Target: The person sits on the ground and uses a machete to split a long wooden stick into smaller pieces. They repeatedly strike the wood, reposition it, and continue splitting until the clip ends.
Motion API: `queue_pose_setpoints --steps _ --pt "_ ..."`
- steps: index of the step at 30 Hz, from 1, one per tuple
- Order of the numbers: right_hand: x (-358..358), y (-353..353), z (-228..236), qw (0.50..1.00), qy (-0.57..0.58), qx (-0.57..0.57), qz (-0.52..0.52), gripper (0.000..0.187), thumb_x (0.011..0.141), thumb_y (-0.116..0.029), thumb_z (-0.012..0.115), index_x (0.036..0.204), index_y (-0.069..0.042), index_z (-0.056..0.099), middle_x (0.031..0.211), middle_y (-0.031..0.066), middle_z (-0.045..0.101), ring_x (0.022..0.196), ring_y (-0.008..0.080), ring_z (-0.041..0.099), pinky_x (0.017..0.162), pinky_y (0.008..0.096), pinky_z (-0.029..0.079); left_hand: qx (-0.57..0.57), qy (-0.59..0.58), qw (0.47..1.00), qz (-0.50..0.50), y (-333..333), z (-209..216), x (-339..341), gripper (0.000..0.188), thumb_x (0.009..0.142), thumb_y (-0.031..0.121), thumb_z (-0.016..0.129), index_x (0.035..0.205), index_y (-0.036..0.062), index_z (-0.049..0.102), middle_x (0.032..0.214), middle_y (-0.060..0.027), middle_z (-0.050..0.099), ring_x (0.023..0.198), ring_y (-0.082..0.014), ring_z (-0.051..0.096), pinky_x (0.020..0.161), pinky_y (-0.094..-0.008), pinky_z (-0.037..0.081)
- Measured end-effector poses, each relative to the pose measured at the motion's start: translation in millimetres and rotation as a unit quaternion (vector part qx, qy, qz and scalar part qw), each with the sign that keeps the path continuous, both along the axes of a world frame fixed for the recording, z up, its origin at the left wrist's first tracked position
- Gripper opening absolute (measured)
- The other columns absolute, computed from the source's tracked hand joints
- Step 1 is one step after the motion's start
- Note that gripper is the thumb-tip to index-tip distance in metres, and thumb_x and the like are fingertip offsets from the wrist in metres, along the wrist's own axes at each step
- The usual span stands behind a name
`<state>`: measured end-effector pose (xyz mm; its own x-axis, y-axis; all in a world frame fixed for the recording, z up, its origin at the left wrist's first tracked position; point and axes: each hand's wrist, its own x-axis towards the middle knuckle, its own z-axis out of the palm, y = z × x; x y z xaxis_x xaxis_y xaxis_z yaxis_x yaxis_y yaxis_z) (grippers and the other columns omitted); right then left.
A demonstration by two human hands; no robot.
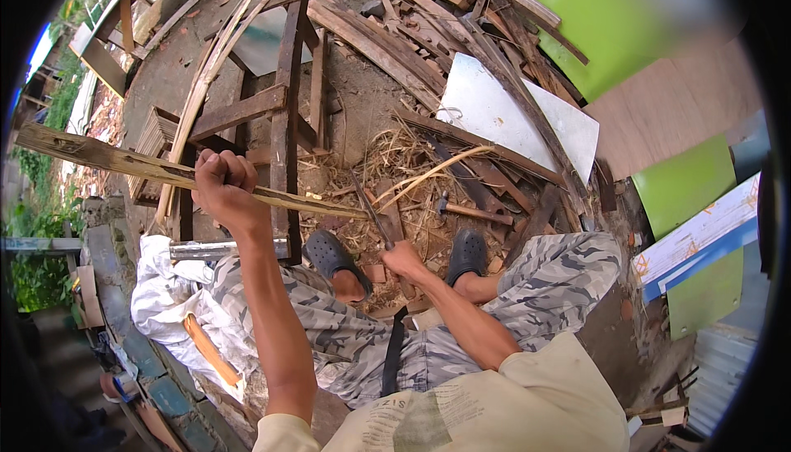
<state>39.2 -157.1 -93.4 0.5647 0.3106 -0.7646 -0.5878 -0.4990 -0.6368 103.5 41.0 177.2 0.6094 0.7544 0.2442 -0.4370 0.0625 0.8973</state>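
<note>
My left hand (224, 184) is closed round a long split bamboo strip (107, 157), which runs from the far left across to the middle in front of me. In my right hand (400, 259), also closed, is the handle of a long knife (372, 211). Its narrow dark blade points up and slightly left, crossing near the strip's thin right end; whether they touch I cannot tell. Pale curved bamboo slivers (432, 175) lie just beyond the blade. Fibrous shavings (394, 155) are heaped around them. A hammer (474, 210) rests on the ground right of the knife.
A dark wooden frame (286, 122) stands close beyond my left hand. Planks and scrap wood (395, 52) pile up ahead, with a white sheet (511, 114) among them. Green panels (614, 23) lie at the right. A white sack (165, 287) sits beside my left leg.
</note>
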Motion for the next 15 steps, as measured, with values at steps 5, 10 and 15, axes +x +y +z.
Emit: queue_pose_setpoints --steps 5,10,15 --pt "-0.1 29.9 94.4 0.960 -0.273 0.055 0.017 0.024 0.081 -0.021 0.062 0.082 0.003 0.061 0.067 0.0262 0.060 0.065 0.0433 0.062 0.060 0.0460 0.047 0.014 0.014 1.000 0.011 -4.2 0.9 2.4 0.026 0.088 0.011 0.037 0.065 0.0115 0.025 0.053 0.0012 0.022 0.045 -0.0081 0.019 0.041 -0.0243 0.017" --pt "-22.7 6.0 -29.1 0.951 -0.271 -0.147 0.005 0.020 0.079 -0.014 0.062 0.087 0.004 0.065 0.076 0.0288 0.064 0.076 0.0428 0.065 0.063 0.0468 0.047 0.011 0.021 1.000 0.001 -4.3 -0.4 -5.2 0.026 0.090 0.014 0.037 0.066 0.0121 0.025 0.053 0.0015 0.022 0.045 -0.0076 0.019 0.042 -0.0244 0.017" --pt "-13.8 -40.4 -105.9 0.979 0.037 -0.180 0.083 0.024 0.074 -0.012 0.060 0.083 0.009 0.067 0.081 0.0261 0.066 0.075 0.0363 0.067 0.066 0.0462 0.051 0.008 -0.001 1.000 -0.025 4.5 -5.4 -18.9 0.028 0.090 0.019 0.038 0.067 0.0131 0.024 0.053 0.0018 0.020 0.045 -0.0075 0.016 0.041 -0.0253 0.016"
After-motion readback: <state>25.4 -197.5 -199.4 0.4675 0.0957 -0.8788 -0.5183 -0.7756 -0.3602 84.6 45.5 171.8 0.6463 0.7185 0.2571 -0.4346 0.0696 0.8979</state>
